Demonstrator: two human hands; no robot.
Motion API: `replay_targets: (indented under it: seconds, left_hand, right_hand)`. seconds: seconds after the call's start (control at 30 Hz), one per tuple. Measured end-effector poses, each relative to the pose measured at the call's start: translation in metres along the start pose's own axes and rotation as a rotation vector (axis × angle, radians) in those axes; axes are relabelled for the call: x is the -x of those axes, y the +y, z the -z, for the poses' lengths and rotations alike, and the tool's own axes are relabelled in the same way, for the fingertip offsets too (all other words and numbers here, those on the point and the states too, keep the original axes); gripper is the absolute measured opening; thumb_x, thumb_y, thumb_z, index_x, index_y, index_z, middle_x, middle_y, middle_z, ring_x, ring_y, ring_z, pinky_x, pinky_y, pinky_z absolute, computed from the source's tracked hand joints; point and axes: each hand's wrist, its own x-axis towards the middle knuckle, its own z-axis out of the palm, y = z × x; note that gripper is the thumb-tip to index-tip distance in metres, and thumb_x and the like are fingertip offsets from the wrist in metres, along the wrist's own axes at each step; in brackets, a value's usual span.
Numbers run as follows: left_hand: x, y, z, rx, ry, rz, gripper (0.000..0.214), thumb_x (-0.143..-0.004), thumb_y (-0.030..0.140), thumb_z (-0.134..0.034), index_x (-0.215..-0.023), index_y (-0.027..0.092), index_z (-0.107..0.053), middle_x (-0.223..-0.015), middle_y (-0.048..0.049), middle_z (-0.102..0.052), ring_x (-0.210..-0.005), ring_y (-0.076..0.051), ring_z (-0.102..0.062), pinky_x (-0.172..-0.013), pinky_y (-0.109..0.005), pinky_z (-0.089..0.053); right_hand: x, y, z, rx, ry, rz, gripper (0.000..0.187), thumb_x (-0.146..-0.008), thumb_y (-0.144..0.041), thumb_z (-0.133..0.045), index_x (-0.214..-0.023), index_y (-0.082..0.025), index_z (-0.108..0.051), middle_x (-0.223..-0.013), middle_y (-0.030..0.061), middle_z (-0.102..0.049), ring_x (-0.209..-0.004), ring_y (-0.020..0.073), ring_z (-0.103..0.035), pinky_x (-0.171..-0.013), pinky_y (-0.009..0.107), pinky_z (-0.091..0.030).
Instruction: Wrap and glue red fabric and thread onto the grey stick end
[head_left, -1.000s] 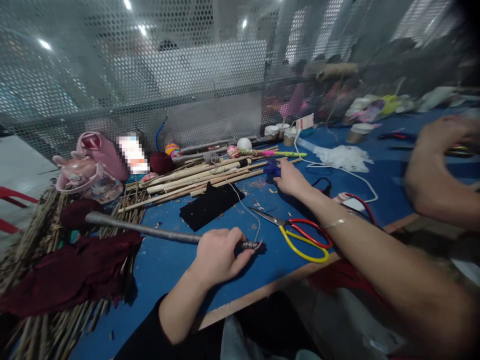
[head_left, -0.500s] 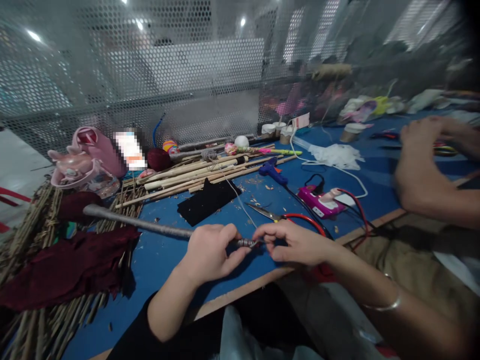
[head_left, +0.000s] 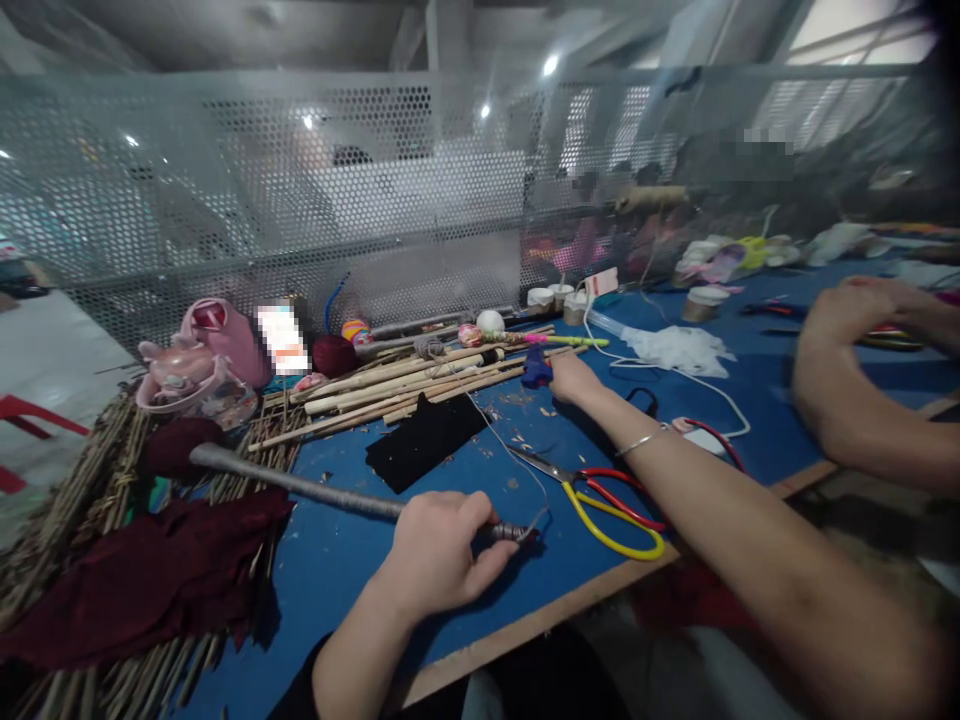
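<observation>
My left hand (head_left: 442, 550) is closed around a long stick (head_left: 315, 490) wrapped in grey yarn, near its right end. The stick's far left end carries a round maroon head (head_left: 180, 447). Loose grey yarn (head_left: 546, 495) curls off the wrapped tip and runs up across the table. Further back, my right hand (head_left: 576, 378) is closed on the handle of a blue glue gun (head_left: 535, 368), its fingers partly hidden. Scissors (head_left: 570, 478) with red and yellow handles lie between my two arms.
Beside the stick lie black cloth (head_left: 424, 440), wooden sticks (head_left: 405, 383) and maroon fabric (head_left: 142, 580) over bundled twigs (head_left: 52, 515). A phone (head_left: 283, 338) leans by a pink bag (head_left: 234, 345). White plastic (head_left: 675, 348) and another person's arm (head_left: 844, 390) are at right.
My right hand has let go of the yarn at the stick's tip and moved forward to the glue gun. The scissors show fully now. My left hand keeps hold of the stick.
</observation>
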Motion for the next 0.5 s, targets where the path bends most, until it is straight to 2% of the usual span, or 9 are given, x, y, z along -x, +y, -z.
replay_targets:
  seconds: [0.07,0.17,0.27,0.3,0.33,0.37,0.4,0.43,0.5]
  left_hand:
    - [0.0,0.0,0.0,0.0,0.004,-0.01,0.02,-0.078,0.042,-0.05,-0.08,0.022,-0.048,-0.065,0.0012,-0.058,-0.061,-0.015,-0.055,-0.054,-0.026,-0.036]
    - [-0.001,0.0,0.0,-0.01,0.011,-0.006,0.02,-0.079,0.042,-0.049,-0.08,0.022,-0.048,-0.065,0.0011,-0.058,-0.06,-0.015,-0.056,-0.054,-0.026,-0.036]
    - [-0.002,0.0,0.001,-0.028,0.014,-0.01,0.022,-0.079,0.044,-0.049,-0.079,0.021,-0.049,-0.064,0.0007,-0.058,-0.059,-0.015,-0.056,-0.054,-0.026,-0.037]
    - [-0.002,0.0,0.001,-0.033,0.015,-0.014,0.023,-0.079,0.044,-0.048,-0.078,0.021,-0.05,-0.064,0.0005,-0.058,-0.059,-0.016,-0.056,-0.053,-0.026,-0.037]
    - [-0.002,0.0,0.002,-0.036,0.016,-0.016,0.024,-0.079,0.045,-0.048,-0.078,0.021,-0.05,-0.063,0.0003,-0.058,-0.059,-0.016,-0.056,-0.054,-0.026,-0.037]
    - [-0.002,0.0,0.002,-0.037,0.017,-0.019,0.025,-0.079,0.045,-0.048,-0.078,0.021,-0.05,-0.063,0.0001,-0.058,-0.059,-0.016,-0.056,-0.054,-0.026,-0.037]
    - [-0.002,-0.001,0.002,-0.035,0.02,-0.019,0.025,-0.08,0.045,-0.047,-0.078,0.02,-0.05,-0.064,-0.0001,-0.058,-0.059,-0.015,-0.056,-0.054,-0.026,-0.037]
    - [-0.002,-0.001,0.003,-0.03,0.022,-0.021,0.026,-0.08,0.045,-0.047,-0.078,0.02,-0.051,-0.064,-0.0002,-0.058,-0.059,-0.015,-0.056,-0.054,-0.025,-0.037]
    - [-0.002,-0.001,0.003,-0.021,0.024,-0.023,0.025,-0.08,0.045,-0.048,-0.079,0.02,-0.051,-0.064,0.0,-0.058,-0.059,-0.015,-0.056,-0.053,-0.025,-0.037]
  right_hand:
    - [-0.008,-0.001,0.001,-0.002,0.026,0.028,0.039,-0.076,-0.013,-0.052,-0.115,-0.008,-0.052,-0.118,0.0209,-0.051,-0.109,0.0283,-0.049,-0.086,0.033,-0.039]
    - [-0.007,-0.006,0.004,-0.005,-0.011,0.037,0.04,-0.072,-0.011,-0.058,-0.111,-0.006,-0.055,-0.113,0.0213,-0.056,-0.105,0.0292,-0.052,-0.085,0.034,-0.041]
    - [0.022,-0.016,0.008,-0.026,0.025,0.068,0.056,-0.071,-0.018,-0.062,-0.123,-0.006,-0.047,-0.125,0.0229,-0.046,-0.116,0.0324,-0.044,-0.091,0.039,-0.038]
    - [0.039,-0.019,0.01,-0.067,0.051,0.126,0.061,-0.074,-0.023,-0.06,-0.13,-0.009,-0.039,-0.133,0.0209,-0.039,-0.122,0.0312,-0.037,-0.095,0.04,-0.035]
    - [0.06,-0.022,0.013,-0.177,0.093,0.28,0.06,-0.079,-0.027,-0.055,-0.133,-0.01,-0.035,-0.137,0.0184,-0.035,-0.125,0.0285,-0.033,-0.098,0.039,-0.032]
    - [0.082,-0.024,0.016,-0.343,0.075,0.466,0.053,-0.084,-0.03,-0.047,-0.134,-0.015,-0.035,-0.136,0.0138,-0.038,-0.125,0.0242,-0.034,-0.099,0.037,-0.031]
    - [0.104,-0.024,0.019,-0.487,-0.07,0.628,0.047,-0.088,-0.033,-0.04,-0.132,-0.019,-0.037,-0.133,0.0096,-0.043,-0.122,0.0209,-0.039,-0.098,0.035,-0.033]
    - [0.124,-0.023,0.022,-0.578,-0.283,0.75,0.043,-0.089,-0.035,-0.037,-0.129,-0.02,-0.043,-0.127,0.008,-0.05,-0.116,0.0194,-0.045,-0.096,0.033,-0.035]
    - [0.156,-0.018,0.026,-0.678,-0.631,0.815,0.039,-0.089,-0.038,-0.037,-0.116,-0.016,-0.054,-0.104,0.0075,-0.062,-0.094,0.017,-0.057,-0.081,0.028,-0.043]
